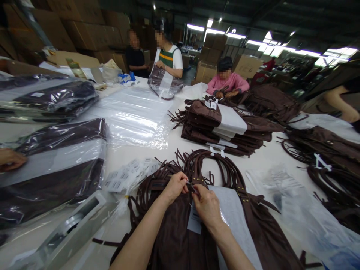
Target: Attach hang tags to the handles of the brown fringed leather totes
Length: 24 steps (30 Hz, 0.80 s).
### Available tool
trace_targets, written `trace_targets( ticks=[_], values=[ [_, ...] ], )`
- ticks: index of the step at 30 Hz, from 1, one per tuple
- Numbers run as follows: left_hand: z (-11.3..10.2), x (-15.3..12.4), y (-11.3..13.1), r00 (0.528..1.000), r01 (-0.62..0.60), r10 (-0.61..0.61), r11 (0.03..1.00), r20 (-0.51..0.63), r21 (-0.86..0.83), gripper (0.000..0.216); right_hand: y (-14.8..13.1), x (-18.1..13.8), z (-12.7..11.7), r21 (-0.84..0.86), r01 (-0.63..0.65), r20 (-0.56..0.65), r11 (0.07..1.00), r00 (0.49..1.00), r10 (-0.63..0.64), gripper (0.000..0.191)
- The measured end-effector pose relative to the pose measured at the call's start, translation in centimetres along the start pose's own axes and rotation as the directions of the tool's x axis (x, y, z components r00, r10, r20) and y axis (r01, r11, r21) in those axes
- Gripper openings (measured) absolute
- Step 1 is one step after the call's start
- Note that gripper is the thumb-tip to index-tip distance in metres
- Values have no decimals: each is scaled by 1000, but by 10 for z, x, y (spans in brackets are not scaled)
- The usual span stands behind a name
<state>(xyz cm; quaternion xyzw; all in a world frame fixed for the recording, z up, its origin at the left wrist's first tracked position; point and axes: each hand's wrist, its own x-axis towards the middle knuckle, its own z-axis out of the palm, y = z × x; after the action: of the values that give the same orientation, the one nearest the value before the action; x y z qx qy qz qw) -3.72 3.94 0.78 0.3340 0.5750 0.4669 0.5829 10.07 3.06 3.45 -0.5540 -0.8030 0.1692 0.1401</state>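
Fingers pinched, my left hand [177,185] meets my right hand [206,204] above a dark brown handbag [174,232]. Between the fingertips is a small dark piece with a light glint, too small to name. Just below my right hand a grey-white hang tag [194,219] lies against the bag. Looped brown handles [222,165] stand up behind both hands, two small white ties on them. A pale sheet of wrapping paper [236,217] runs across the bag on the right. Brown fringe straps [143,195] spread out at its left.
Printed labels [126,174] lie in a plastic bag beside a tape dispenser [73,225]. Plastic-wrapped bags [56,161] sit at left, with another person's hand [11,159] on one. Stacked brown bags [225,123], clear plastic sleeves [135,116] and several co-workers are farther back.
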Motion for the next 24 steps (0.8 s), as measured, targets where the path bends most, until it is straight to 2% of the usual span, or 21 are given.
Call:
trace_targets(
  ticks=[6, 11, 16, 24],
  values=[
    [-5, -10, 0, 993, -39, 20, 986, -119, -160, 13, 0, 1, -4, 75, -69, 71, 995, 995, 64, 22],
    [-3, -10, 0, 983, -76, 39, 977, -179, -202, 14, 2, 5, -3, 86, -74, 86, 994, 994, 66, 18],
    [-3, -10, -2, 978, -107, 67, 974, -197, -202, 12, -6, 14, -3, 19, -23, 77, 1000, 997, 21, 27],
    [-5, -11, -7, 978, -131, 88, 966, -191, -222, 10, -14, 26, 6, -66, 41, 150, 997, 988, -30, 22]
  ],
)
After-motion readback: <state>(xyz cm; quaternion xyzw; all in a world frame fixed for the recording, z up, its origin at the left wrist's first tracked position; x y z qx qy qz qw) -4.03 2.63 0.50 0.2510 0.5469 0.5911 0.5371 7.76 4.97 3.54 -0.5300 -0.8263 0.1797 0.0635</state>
